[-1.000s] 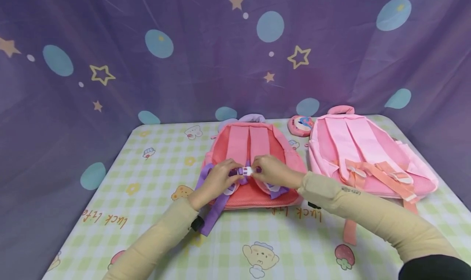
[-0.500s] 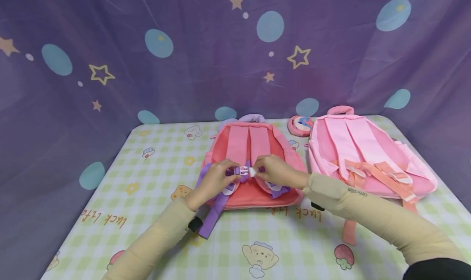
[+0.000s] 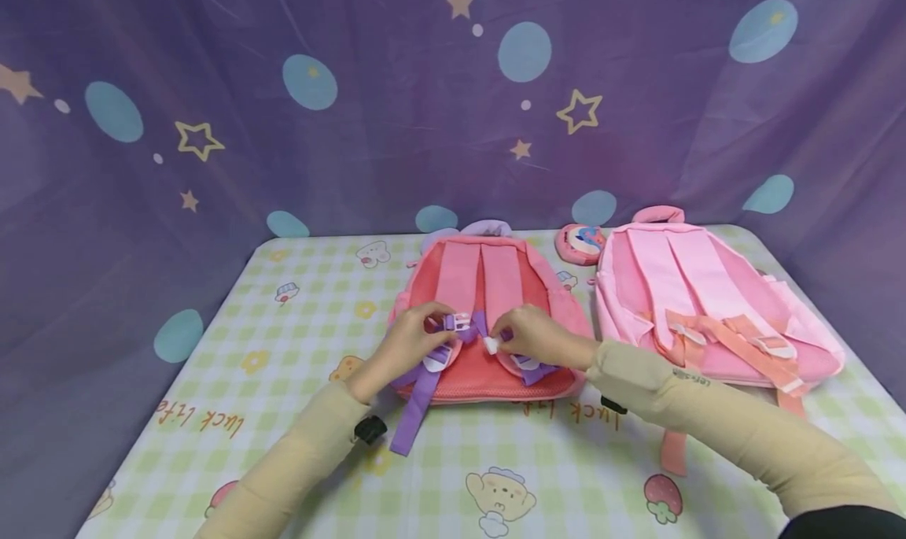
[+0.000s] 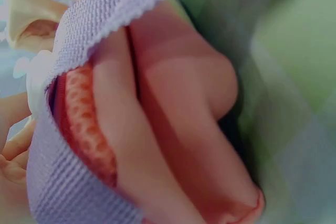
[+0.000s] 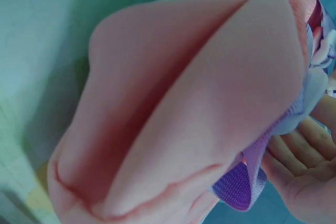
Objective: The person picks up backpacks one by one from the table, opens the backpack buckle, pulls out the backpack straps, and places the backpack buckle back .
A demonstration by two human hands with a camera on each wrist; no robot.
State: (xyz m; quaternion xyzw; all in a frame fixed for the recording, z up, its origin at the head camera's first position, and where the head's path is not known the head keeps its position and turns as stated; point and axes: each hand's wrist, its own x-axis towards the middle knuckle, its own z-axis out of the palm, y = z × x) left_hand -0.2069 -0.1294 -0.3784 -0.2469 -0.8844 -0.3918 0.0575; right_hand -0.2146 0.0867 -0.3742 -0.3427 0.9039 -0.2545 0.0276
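Note:
A coral-pink backpack [image 3: 460,385] lies on the table in the head view, its straps upward. Over its middle my left hand [image 3: 406,342] pinches a white half of a strap buckle [image 3: 458,322] with slots, fixed to purple webbing. My right hand [image 3: 534,336] pinches the other white buckle half [image 3: 491,345], lower and a little to the right; a gap separates the halves. Purple webbing [image 4: 79,192] and the bag's side fill much of the left wrist view, with left fingers [image 4: 13,145] at its edge. In the right wrist view, right fingers [image 5: 294,153] show beside a purple strap loop [image 5: 239,184].
A light pink backpack [image 3: 750,303] with orange straps lies to the right. Between the bags, at the back, sits a small round pink pouch [image 3: 580,244]. A lilac handle [image 3: 487,228] shows behind the coral bag. A checked cloth [image 3: 311,319] covers the table before a purple curtain [image 3: 396,130].
The two buckle halves, together a second ago, have come apart. My left hand's half has shifted left and slightly up, while the right hand's half has dropped a little and tilted.

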